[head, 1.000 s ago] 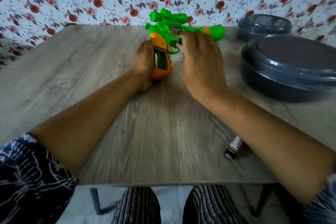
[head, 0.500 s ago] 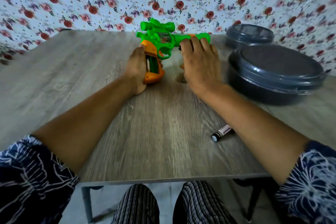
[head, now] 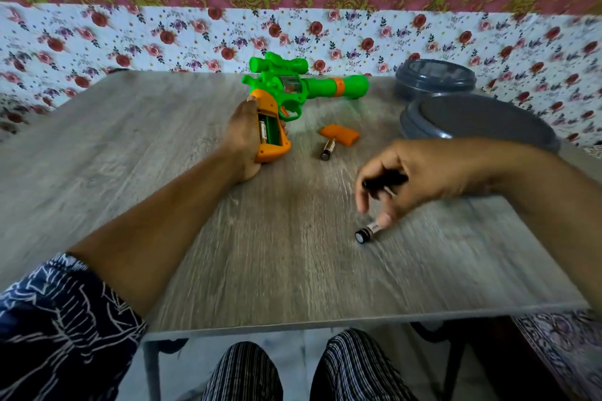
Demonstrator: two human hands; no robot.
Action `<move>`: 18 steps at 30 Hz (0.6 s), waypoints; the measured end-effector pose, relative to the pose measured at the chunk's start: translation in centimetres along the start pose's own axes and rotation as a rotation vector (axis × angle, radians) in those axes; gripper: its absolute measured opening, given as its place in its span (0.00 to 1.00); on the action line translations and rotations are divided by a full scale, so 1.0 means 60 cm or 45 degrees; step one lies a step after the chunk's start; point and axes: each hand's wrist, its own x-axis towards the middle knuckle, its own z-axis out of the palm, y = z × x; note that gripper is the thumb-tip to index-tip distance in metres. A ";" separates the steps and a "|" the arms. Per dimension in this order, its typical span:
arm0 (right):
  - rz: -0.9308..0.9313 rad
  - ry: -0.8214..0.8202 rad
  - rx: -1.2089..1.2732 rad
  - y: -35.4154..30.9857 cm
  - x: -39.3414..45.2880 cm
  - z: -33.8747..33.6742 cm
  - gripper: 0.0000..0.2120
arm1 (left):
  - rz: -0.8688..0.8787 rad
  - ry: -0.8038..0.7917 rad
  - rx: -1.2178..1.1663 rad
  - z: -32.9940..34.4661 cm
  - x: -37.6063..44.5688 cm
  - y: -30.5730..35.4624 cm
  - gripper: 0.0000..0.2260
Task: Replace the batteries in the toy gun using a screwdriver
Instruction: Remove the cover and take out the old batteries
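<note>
Wooden table point(head: 163, 156) carries the toy gun point(head: 303, 88), grip compartment open, steadied by the left hand point(head: 242, 137). Right hand point(head: 407, 179), previously at the gun, now clutches a dark tool while fingering a near-side battery point(head: 367, 231): likely reloading. Cover point(head: 340, 134) and another battery point(head: 327, 150) lie right of the gun.

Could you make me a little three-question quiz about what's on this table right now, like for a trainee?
1. True or false: the orange cover is fitted on the toy gun.
2. Which hand steadies the gun's orange grip? A) left hand B) right hand C) neither
3. Fill in: the right hand's fingertips reach the ____ lying nearest the table's front edge.

Key
1. False: it lies on the table, apart from the gun, and the compartment is open with one battery inside.
2. A
3. Battery; a second loose battery lies beside the cover. The right hand also holds something dark, too blurred to name.
</note>
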 end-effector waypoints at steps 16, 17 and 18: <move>0.018 0.656 -0.433 0.038 0.065 -0.001 0.10 | 0.040 -0.004 -0.011 -0.004 0.001 -0.005 0.23; 0.023 0.698 -0.476 0.044 0.077 -0.004 0.11 | 0.038 -0.006 -0.015 -0.003 0.001 -0.004 0.23; 0.028 0.729 -0.504 0.050 0.088 -0.006 0.12 | 0.035 -0.009 -0.016 -0.003 0.002 -0.005 0.23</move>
